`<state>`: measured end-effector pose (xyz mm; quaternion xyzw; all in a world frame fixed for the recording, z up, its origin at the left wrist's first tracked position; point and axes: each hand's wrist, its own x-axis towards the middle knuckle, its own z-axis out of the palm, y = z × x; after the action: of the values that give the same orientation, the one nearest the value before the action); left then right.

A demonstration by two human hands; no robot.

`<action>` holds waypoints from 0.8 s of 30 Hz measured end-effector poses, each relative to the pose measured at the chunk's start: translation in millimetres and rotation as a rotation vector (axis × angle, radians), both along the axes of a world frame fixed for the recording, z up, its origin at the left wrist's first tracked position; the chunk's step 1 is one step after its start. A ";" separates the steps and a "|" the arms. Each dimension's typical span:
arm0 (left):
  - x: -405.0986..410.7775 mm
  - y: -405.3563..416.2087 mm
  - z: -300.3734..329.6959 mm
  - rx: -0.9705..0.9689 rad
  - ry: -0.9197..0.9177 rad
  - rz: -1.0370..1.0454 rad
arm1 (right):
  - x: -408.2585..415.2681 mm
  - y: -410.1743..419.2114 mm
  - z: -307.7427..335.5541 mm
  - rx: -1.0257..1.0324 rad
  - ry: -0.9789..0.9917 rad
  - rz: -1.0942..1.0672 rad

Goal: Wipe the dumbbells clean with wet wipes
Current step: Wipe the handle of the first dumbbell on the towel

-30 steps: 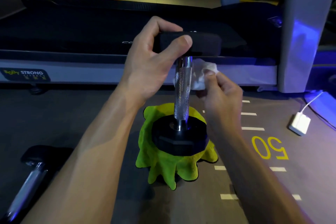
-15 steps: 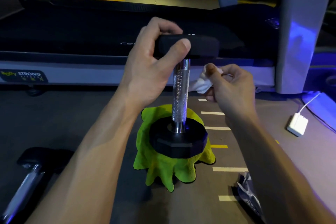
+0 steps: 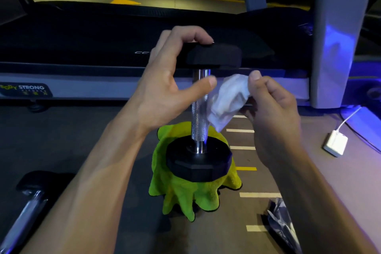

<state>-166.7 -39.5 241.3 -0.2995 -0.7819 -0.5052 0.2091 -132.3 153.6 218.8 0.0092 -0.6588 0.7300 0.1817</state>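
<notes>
Taking the upright dumbbell (image 3: pixel 203 130) as my marker: far to its left, at the bottom corner, a second dumbbell (image 3: pixel 24 208) lies on the floor (image 3: pixel 82 140), its chrome bar running out of view. Next comes my left hand (image 3: pixel 165 88), spread loosely, the fingertips resting over the near-left edge of the dumbbell's top head while the thumb points across in front of the bar (I cannot tell whether the thumb touches it). The dumbbell itself stands on end, its lower black head sitting on a bunched green cloth (image 3: pixel 191 192) on the floor, with the treadmill (image 3: pixel 103 51) behind it. Just right of the knurled bar hangs the crumpled wet wipe (image 3: pixel 228 99), its lower corner close beside the bar. My right hand (image 3: pixel 274 113) pinches the wipe's upper edge between thumb and fingers. Lower right of the dumbbell lies a crinkled wrapper (image 3: pixel 280 225), and further right a white charger (image 3: pixel 336 143) with its cable.
</notes>
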 end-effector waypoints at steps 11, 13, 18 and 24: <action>4.0 1.4 1.7 -0.081 0.017 0.020 | 6.7 -18.5 -4.5 -0.191 -0.075 0.080; 3.7 0.6 0.6 -0.096 0.021 0.018 | 5.2 -22.7 -3.3 -0.179 -0.071 0.041; 2.1 2.2 -0.3 -0.104 0.032 0.024 | -0.1 -34.6 -2.5 -0.157 -0.046 0.026; -0.5 1.2 -1.8 -0.128 0.056 0.055 | 3.0 -28.8 -4.1 -0.049 0.049 -0.031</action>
<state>-167.2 -38.2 239.5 -0.3047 -0.8143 -0.4399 0.2248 -129.3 124.8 214.7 0.0124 -0.6363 0.7424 0.2091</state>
